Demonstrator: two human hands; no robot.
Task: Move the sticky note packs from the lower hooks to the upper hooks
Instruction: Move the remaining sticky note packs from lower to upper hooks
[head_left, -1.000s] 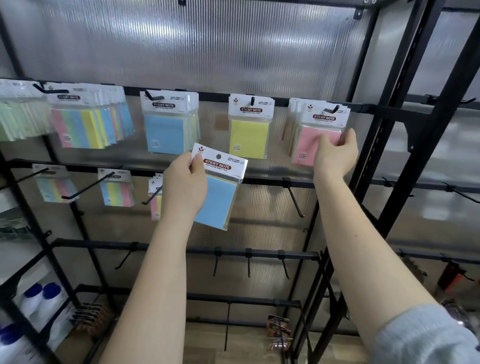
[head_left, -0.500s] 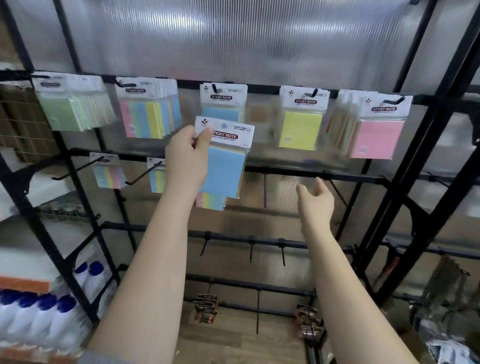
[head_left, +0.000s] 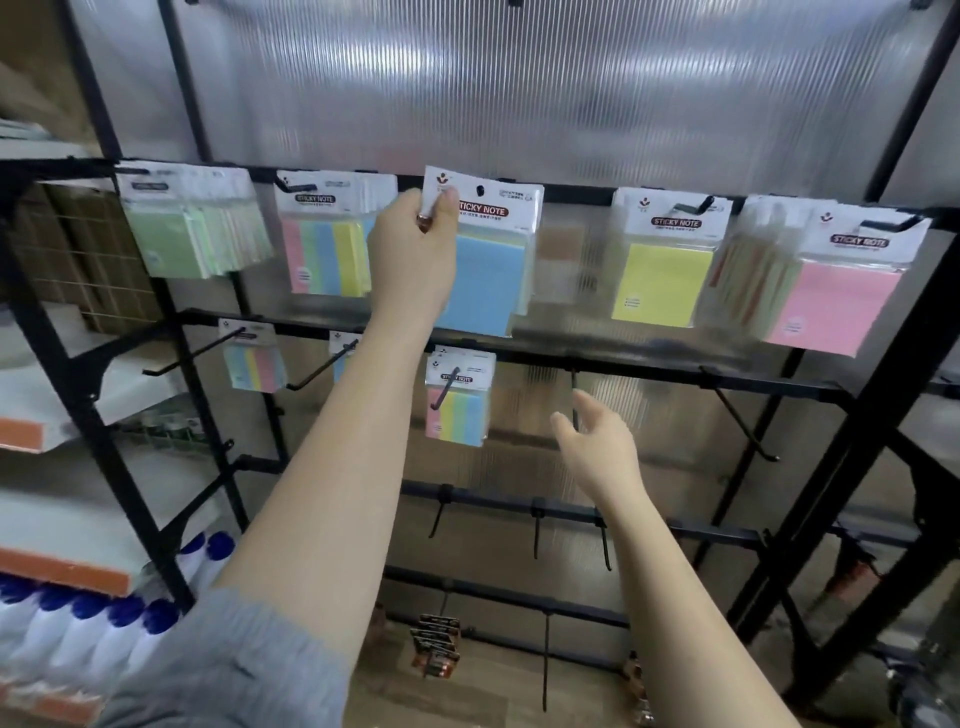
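Note:
My left hand (head_left: 415, 254) grips the white header card of a blue sticky note pack (head_left: 485, 270) and holds it up at the upper rail, in front of another blue pack there. My right hand (head_left: 602, 447) hangs open and empty by a bare lower hook (head_left: 574, 400). On the upper hooks hang green packs (head_left: 192, 234), striped packs (head_left: 327, 249), a yellow pack (head_left: 662, 283) and pink packs (head_left: 831, 306). On the lower hooks hang a striped pack (head_left: 457, 410) right below my left hand and two more striped packs (head_left: 254, 364) further left, one mostly hidden by my left arm.
Black hooks stick out toward me from the lower rail, one at the right (head_left: 737, 415) bare. Lower rails carry several short empty pegs (head_left: 537, 525). White bottles with blue caps (head_left: 104, 623) stand on a shelf at lower left. A black frame post (head_left: 857, 441) slants at the right.
My left hand has raised the blue pack from below the upper row to hook level. My right hand let go of the pink pack and dropped to the lower rail. The view shifted left.

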